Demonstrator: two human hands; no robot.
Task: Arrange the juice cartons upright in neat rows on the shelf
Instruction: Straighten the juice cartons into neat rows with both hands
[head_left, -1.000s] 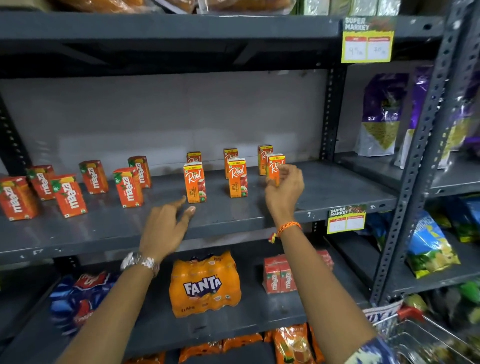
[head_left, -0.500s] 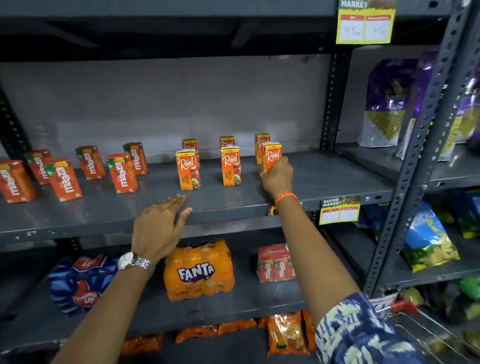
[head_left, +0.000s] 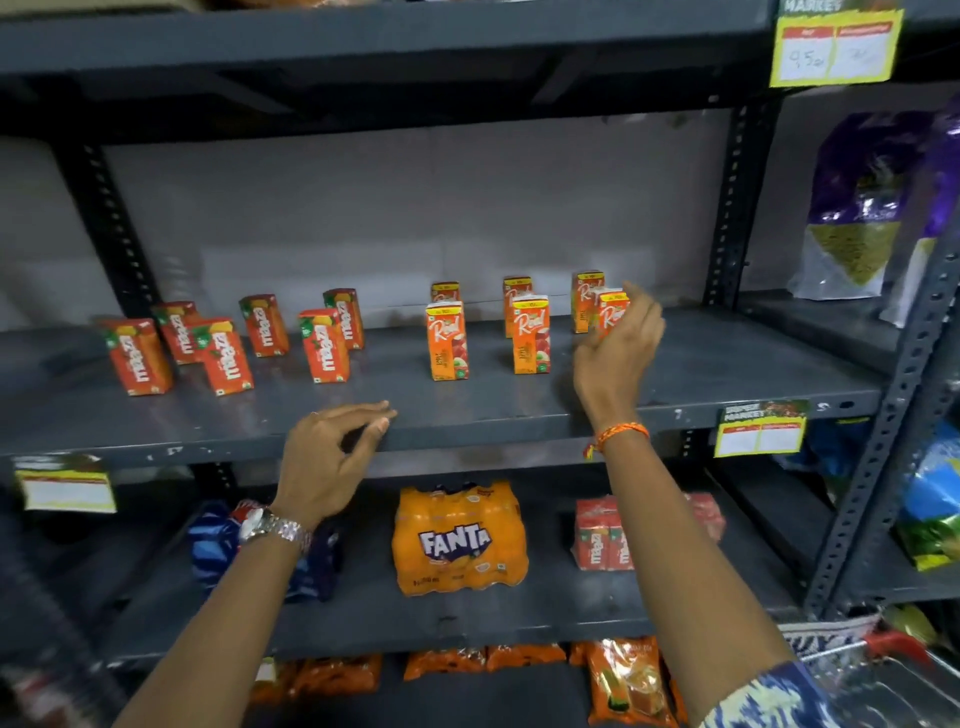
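**Hidden and cut off around the shelf**

On the grey shelf (head_left: 727, 374), the right hand (head_left: 615, 358) covers most of the front-right Real carton (head_left: 612, 307); whether the fingers touch it is unclear. Above the shelf, the price tag (head_left: 834, 49) is cropped, its writing blurred. Below, lowest-shelf packets (head_left: 628, 686) are smeared.

You face a dark grey painted metal shelf (head_left: 519, 405), matt and scuffed. On it stand small orange printed-card juice cartons (head_left: 447, 340) with a slight sheen. Below, an orange Fanta bottle pack (head_left: 460, 538) sits in glossy plastic wrap. Your left wrist wears a shiny metal watch (head_left: 272, 527).
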